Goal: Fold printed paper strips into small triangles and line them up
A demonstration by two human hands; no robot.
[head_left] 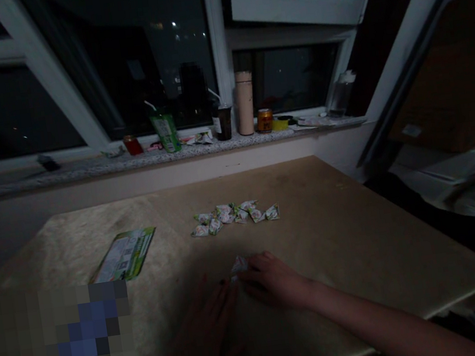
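Note:
My right hand (275,277) reaches in from the right, its fingers curled against a small white patterned packet (238,265) on the table. Part of that packet is hidden by the fingertips. Low in the middle, in deep shadow, my left hand (208,326) lies with fingers stretched out, their tips close to the same packet. Whether they touch it I cannot tell. Beyond both hands, several small pointed packets (226,214), white and green, lie in a loose cluster. A flat green and white printed pouch (125,255) rests farther left.
A pale cloth covers the table (322,213). Along the window sill (103,167) stand a green cup (165,132), a dark drink cup with a straw (223,123), a pink flask (245,103), an orange jar (265,121) and a clear bottle (342,95). Blurred blocks mask the lower left.

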